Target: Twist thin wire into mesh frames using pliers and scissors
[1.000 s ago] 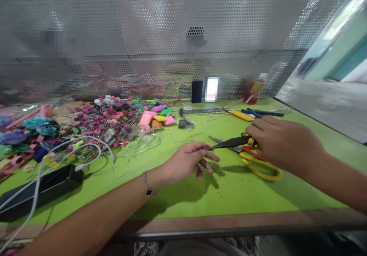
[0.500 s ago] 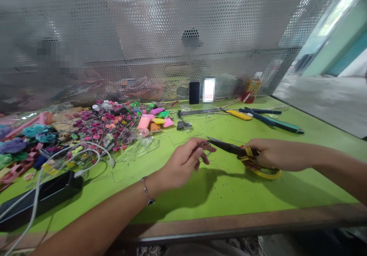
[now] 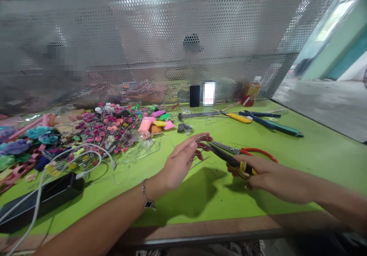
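The long-nose pliers (image 3: 226, 157) have been pulled back and tipped by the right hand (image 3: 272, 179), and the red-handled scissors (image 3: 226, 147) can now be seen lying behind them. The yellow pliers handles are held tight in that hand. The left hand (image 3: 183, 164) is held up just beside the pliers' black tip. A thin wire (image 3: 200, 138) is seen at its fingertips, but it is too thin to tell if it is pinched or only near them.

A big heap of small wire flowers (image 3: 106, 122) is seen on the green table (image 3: 229, 206), so many seem to be done already. How many are left cannot be told. Loose wire bits are spread near the heap.

A yellow-labelled bottle (image 3: 251, 95) is stood by the metal mesh screen (image 3: 172, 30), but no words can be read on it. The screen of the phone (image 3: 209, 93) beside it is blurred, and no brand can be made out on the black phone (image 3: 194, 96).
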`<state>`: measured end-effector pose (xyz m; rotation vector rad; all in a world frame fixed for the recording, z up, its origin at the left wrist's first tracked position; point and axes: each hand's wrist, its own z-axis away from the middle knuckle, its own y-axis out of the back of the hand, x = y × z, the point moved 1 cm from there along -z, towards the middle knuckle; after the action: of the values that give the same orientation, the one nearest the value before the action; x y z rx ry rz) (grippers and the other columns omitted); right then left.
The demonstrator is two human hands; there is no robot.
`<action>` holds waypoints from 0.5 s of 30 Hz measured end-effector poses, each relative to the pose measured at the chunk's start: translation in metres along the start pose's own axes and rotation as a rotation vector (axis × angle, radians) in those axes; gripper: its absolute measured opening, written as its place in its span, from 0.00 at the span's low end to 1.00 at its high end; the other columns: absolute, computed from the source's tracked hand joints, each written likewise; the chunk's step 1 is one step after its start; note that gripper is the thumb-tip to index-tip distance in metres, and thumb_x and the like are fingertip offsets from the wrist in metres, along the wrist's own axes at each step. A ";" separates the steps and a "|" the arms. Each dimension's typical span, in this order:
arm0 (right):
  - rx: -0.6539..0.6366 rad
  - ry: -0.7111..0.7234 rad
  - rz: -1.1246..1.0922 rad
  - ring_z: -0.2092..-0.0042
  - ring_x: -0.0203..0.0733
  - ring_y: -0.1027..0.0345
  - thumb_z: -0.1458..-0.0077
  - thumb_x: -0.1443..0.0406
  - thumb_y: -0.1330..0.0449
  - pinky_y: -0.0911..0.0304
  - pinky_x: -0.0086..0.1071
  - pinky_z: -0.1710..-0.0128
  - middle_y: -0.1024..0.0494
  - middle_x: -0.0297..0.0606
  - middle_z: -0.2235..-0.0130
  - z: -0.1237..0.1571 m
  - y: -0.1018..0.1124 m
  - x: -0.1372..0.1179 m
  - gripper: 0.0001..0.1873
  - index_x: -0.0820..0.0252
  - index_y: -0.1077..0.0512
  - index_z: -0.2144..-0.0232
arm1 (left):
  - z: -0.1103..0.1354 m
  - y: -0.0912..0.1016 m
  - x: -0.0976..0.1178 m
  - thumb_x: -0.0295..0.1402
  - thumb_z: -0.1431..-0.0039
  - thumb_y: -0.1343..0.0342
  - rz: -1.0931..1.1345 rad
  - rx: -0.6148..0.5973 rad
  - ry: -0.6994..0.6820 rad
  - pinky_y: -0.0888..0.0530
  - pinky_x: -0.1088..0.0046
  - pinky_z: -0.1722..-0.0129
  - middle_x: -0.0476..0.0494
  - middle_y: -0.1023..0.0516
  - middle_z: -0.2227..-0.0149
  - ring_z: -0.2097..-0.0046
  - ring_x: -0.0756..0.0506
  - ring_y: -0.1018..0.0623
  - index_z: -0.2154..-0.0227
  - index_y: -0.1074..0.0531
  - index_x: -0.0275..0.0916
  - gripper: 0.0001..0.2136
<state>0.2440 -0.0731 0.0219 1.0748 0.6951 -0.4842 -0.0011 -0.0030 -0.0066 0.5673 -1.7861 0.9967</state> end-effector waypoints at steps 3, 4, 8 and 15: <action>-0.042 -0.034 -0.142 0.54 0.51 0.28 0.54 0.66 0.43 0.31 0.38 0.56 0.21 0.37 0.58 -0.003 -0.008 -0.007 0.23 0.54 0.26 0.53 | 0.002 -0.002 0.001 0.41 0.32 0.40 0.035 -0.027 -0.002 0.29 0.69 0.56 0.36 0.20 0.43 0.48 0.41 0.23 0.46 0.18 0.43 0.16; -0.039 -0.023 -0.161 0.55 0.50 0.29 0.55 0.66 0.43 0.31 0.38 0.57 0.22 0.37 0.58 -0.004 -0.010 -0.009 0.23 0.54 0.27 0.54 | 0.003 -0.002 0.001 0.41 0.32 0.39 0.035 -0.039 0.003 0.29 0.68 0.55 0.36 0.20 0.43 0.47 0.41 0.24 0.46 0.18 0.44 0.16; -0.014 0.023 -0.200 0.58 0.48 0.31 0.56 0.68 0.42 0.34 0.35 0.62 0.23 0.35 0.61 -0.010 -0.013 -0.012 0.22 0.54 0.27 0.56 | 0.006 -0.002 -0.001 0.41 0.32 0.40 -0.011 -0.085 0.023 0.31 0.68 0.52 0.38 0.22 0.40 0.43 0.40 0.26 0.43 0.19 0.46 0.17; 0.020 0.072 -0.209 0.67 0.42 0.38 0.59 0.68 0.42 0.41 0.32 0.70 0.30 0.33 0.69 -0.014 -0.017 -0.019 0.10 0.54 0.32 0.69 | 0.006 0.000 -0.001 0.47 0.29 0.45 -0.099 -0.125 0.015 0.31 0.66 0.52 0.37 0.25 0.37 0.43 0.39 0.27 0.41 0.21 0.46 0.21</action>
<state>0.2154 -0.0664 0.0207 1.0477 0.8727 -0.6352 -0.0041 -0.0075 -0.0083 0.5624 -1.7755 0.8144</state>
